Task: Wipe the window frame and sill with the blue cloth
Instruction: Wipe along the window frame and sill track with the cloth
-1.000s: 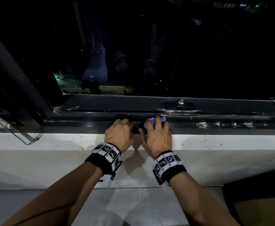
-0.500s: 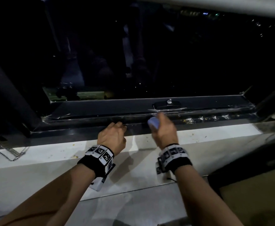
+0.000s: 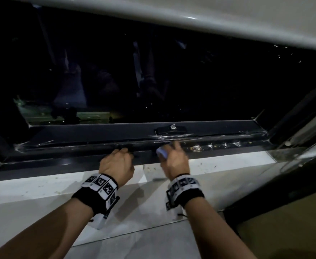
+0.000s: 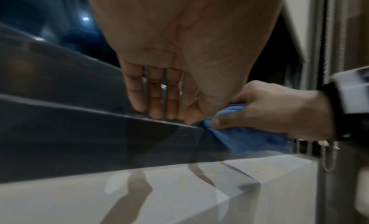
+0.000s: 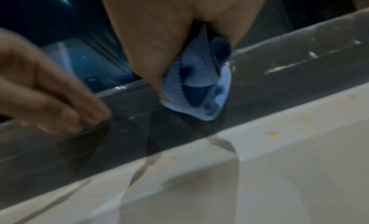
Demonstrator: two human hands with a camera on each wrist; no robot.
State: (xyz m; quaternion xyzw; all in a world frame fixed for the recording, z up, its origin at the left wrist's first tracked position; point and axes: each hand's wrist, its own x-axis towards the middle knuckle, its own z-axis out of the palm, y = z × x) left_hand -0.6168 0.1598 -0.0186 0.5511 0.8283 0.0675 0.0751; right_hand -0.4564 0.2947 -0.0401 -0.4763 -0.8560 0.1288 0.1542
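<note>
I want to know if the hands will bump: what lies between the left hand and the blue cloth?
Only a short bare stretch of the dark window frame separates the left hand from the bunched blue cloth, as the head view shows.

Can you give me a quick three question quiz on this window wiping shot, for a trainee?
1. Which hand grips the blue cloth?
2. True or false: the left hand also holds a cloth.
3. The pale debris on the dark window frame lies: A) left of the left hand, B) between the hands, C) right of the right hand.

Key: 1. The right hand. 2. False; its fingertips rest bare on the frame. 3. C.
</note>
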